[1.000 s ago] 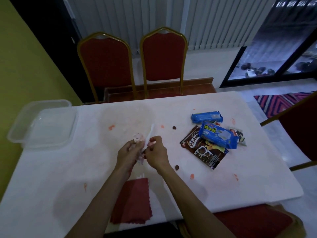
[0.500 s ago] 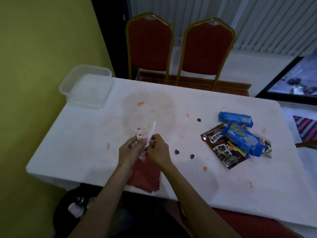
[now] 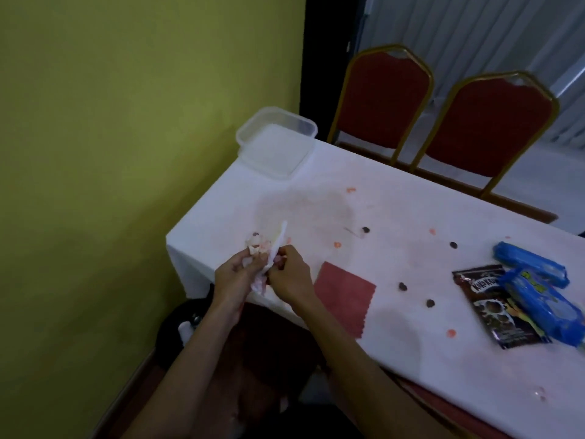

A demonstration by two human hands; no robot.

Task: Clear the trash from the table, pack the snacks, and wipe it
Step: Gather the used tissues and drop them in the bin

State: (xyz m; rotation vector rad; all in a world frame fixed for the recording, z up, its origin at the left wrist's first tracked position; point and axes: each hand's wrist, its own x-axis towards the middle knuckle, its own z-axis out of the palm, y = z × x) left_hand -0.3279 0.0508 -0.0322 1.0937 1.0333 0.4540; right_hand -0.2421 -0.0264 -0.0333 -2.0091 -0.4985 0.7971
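Note:
Both my hands meet over the table's near left corner. My left hand [image 3: 233, 275] grips a crumpled, pink-stained white tissue [image 3: 257, 248]. My right hand [image 3: 289, 274] pinches a thin white plastic piece [image 3: 279, 240] that sticks up between the hands. A red cloth [image 3: 343, 293] lies flat on the white table [image 3: 380, 217] just right of my right hand. At the right edge lie a brown snack packet [image 3: 493, 312] and two blue snack packs [image 3: 528, 264]. Dark crumbs [image 3: 402, 286] and orange spots [image 3: 350, 189] dot the table.
A clear plastic container with its lid [image 3: 275, 144] sits at the table's far left corner by the yellow-green wall. Two red chairs [image 3: 384, 99] stand behind the table. A dark bin [image 3: 180, 324] with white trash sits on the floor below the table's left end.
My view has swung left and down, so the table shifted right and the bin came into sight. My hands stay together holding the tissue and the white piece.

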